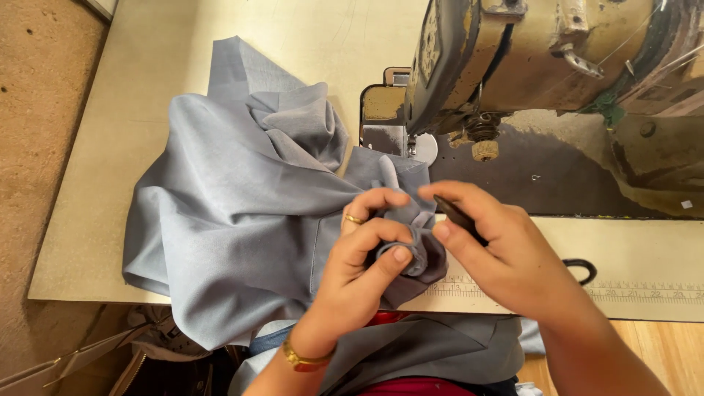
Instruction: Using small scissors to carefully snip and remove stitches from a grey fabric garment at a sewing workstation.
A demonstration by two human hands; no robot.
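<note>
Pinching a fold of grey-blue fabric in front of the sewing machine.

I see my left hand [367, 246] pinching a bunched fold of the grey-blue fabric [235, 220] at centre frame, while my right hand [491, 249] at 3 o'clock grips a small dark tool [456, 217] between thumb and fingers. I'd keep the fold taut and the tip shallow. Beyond, at 1 o'clock, stands the worn sewing machine [543, 59] on the table [95, 183].
</note>
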